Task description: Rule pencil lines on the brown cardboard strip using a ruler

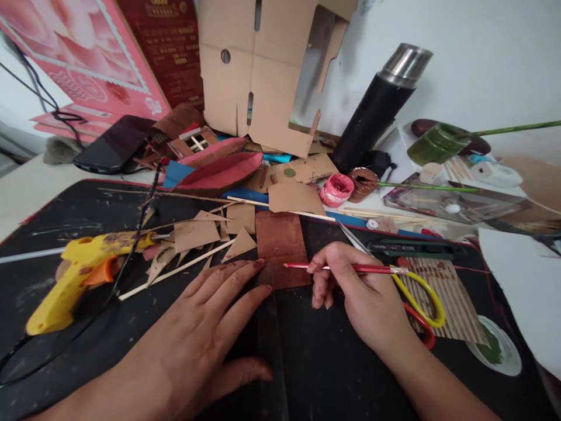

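Observation:
My left hand lies flat with its fingers stretched out. Its fingertips touch the left edge of a brown-painted cardboard piece and a clear ruler-like strip, which runs toward me over the black mat. A red pencil is pinched in my right hand, its tip pointing left over the lower part of the brown piece. Whether the tip touches the surface, I cannot tell. Scissors with yellow and red handles lie partly hidden under my right hand.
At left, a yellow glue gun lies beside cardboard scraps and a wooden stick. Farther back are a pink paint jar, a brown paint jar, a black thermos and a red cardboard boat. Corrugated cardboard lies right.

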`<state>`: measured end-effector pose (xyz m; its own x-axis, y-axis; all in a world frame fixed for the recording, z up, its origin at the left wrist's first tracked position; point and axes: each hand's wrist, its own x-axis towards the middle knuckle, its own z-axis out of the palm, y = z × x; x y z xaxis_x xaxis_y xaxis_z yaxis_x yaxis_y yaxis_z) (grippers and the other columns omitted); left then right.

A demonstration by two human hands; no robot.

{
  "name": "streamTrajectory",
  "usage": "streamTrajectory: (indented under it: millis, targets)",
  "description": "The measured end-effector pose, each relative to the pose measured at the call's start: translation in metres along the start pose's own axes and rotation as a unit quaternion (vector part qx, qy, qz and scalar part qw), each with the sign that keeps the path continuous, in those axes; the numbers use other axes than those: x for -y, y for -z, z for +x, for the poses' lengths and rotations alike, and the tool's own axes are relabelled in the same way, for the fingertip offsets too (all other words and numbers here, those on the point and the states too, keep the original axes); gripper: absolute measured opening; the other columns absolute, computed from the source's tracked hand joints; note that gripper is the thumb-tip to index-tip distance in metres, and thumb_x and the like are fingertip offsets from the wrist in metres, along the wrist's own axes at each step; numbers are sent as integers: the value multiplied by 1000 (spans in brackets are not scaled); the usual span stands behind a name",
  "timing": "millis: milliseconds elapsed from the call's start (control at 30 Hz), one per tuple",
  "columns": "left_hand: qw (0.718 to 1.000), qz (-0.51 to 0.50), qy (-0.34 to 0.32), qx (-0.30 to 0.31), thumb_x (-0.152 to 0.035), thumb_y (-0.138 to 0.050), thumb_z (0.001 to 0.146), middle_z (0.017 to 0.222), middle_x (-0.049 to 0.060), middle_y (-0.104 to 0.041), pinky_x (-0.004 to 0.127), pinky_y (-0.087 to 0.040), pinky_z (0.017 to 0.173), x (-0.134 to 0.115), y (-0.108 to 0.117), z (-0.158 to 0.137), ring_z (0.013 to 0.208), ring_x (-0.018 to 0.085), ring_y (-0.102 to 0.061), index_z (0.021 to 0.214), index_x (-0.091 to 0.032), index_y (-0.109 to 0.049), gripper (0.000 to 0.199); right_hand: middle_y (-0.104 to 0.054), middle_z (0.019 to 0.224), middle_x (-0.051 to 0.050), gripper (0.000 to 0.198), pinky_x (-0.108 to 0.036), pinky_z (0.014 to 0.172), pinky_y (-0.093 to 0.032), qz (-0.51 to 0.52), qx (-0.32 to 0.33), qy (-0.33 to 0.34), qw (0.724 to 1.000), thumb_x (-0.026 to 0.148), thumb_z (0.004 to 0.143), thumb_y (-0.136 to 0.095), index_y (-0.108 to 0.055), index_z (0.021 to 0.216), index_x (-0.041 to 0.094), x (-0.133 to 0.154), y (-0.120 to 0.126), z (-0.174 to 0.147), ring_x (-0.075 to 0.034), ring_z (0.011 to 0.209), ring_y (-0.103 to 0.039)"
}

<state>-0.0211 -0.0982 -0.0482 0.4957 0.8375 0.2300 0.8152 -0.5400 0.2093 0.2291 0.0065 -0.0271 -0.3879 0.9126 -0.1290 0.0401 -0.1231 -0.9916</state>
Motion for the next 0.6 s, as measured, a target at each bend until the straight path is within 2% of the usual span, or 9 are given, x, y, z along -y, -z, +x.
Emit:
streamTrajectory:
  millis: [100, 200, 333, 600]
  targets:
    - [1000, 2, 10, -12, -71, -74, 98, 166, 20, -57, 61, -54, 119, -1, -6, -2, 147, 42, -59, 159, -22, -58, 80, -67, 58, 1, 53, -20, 46, -46, 3, 0, -3, 1000, 68, 105, -69, -75, 84, 20, 0, 0, 0, -13, 49, -67]
    - [999, 15, 7, -32, -72, -81, 92, 165, 20, -56, 64, -57, 113, -3, -10, -1, 144, 44, -59, 157, -28, -59, 81, -67, 59, 1, 53, -19, 47, -46, 4, 3, -1, 1000, 68, 106, -68, -75, 85, 20, -1, 0, -1, -12, 50, -67]
    - [999, 31, -11, -20, -69, -88, 87, 162, 21, -55, 64, -61, 105, -3, -8, 2, 139, 45, -61, 155, -32, -63, 81, -66, 59, 1, 54, -19, 46, -46, 8, 5, 4, 1000, 69, 105, -68, -75, 86, 20, -3, -1, -1, -12, 49, -67]
    - [1000, 5, 11, -5, -73, -82, 90, 166, 18, -51, 66, -57, 113, 1, -12, 0, 146, 43, -55, 156, -36, -62, 78, -65, 58, 2, 57, -20, 44, -44, 7, 14, 9, 1000, 73, 102, -69, -75, 85, 20, -3, 0, 0, -13, 48, -67]
